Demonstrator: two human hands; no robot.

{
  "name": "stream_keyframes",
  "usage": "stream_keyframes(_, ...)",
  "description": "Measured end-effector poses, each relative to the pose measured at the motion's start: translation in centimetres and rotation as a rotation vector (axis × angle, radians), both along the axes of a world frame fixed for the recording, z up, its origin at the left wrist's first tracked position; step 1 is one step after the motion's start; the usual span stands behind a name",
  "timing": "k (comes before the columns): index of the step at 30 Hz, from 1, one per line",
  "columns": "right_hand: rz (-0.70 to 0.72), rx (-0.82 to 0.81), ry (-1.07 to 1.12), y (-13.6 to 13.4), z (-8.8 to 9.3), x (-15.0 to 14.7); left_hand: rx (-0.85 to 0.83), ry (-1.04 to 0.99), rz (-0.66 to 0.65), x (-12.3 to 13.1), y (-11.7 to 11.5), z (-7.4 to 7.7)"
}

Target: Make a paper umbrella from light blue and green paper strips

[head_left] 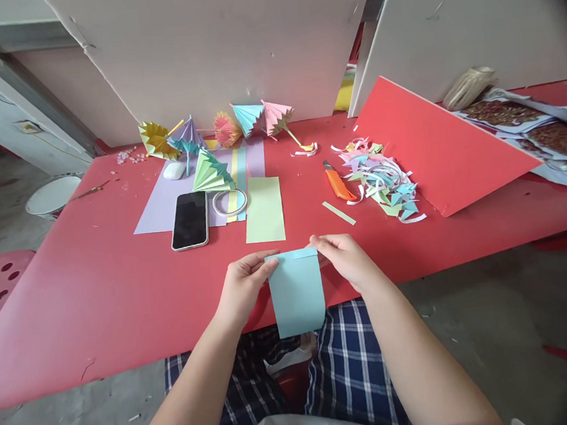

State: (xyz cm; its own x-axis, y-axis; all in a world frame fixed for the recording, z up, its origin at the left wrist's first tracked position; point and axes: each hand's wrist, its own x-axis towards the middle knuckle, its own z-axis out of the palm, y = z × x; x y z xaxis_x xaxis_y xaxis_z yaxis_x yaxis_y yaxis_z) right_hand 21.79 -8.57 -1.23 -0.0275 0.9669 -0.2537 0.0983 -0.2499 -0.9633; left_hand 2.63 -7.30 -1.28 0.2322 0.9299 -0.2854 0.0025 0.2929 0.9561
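Where the red table [97, 301] ends at the lower centre of the frame, we see a light blue sheet [296, 294] held up, its lower part hanging past the near edge over a checked lap. We find the left hand [243, 285] pinched shut on the sheet's upper left corner and the right hand [344, 257] pinched shut on its upper right corner, thumbs and fingers closed on a narrow fold along the top edge. Just above the hands a pale green sheet [264, 209] lies flat, with a tape ring [230, 202] touching its left side and a dark phone [190, 220] beside that, partly on a lavender sheet [164, 206]. To the right of centre we note a thin green strip [338, 213], an orange cutter [338, 184] and a heap of paper scraps [384, 180]. Folded paper umbrellas [250, 119] line the table's far edge, and a red board [436, 146] leans at the upper right.
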Motion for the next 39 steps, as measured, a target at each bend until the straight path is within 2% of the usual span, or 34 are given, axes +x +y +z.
stream_keyframes(3, -0.04, -0.017, 0.047, -0.2, 0.2, -0.2, 0.003, -0.012, 0.034, -0.3, -0.4, 0.5)
stream_keyframes(8, 0.013, 0.068, -0.065, -0.7, 0.9, -0.9, 0.078, 0.036, 0.027, -0.5, -0.8, 0.7)
stream_keyframes(13, -0.034, 0.125, -0.175, -0.6, 0.0, -1.1, 0.142, 0.117, 0.044, -0.6, -0.7, 0.3)
stream_keyframes(18, -0.005, 0.178, -0.249, -0.6, -0.4, -1.2, 0.179, 0.175, 0.015, -1.0, -0.6, 0.0)
stream_keyframes(25, -0.002, 0.191, -0.314, -0.9, 0.2, -1.6, 0.14, 0.254, -0.09, -0.6, -0.1, -0.1)
stream_keyframes(32, 0.09, 0.146, -0.212, -1.0, 1.4, -2.0, 0.168, 0.251, -0.141, -0.1, -0.1, -0.3)
stream_keyframes(39, 0.147, 0.155, -0.256, -0.9, 0.5, -2.5, 0.216, 0.326, -0.206, 0.1, -0.6, -0.2)
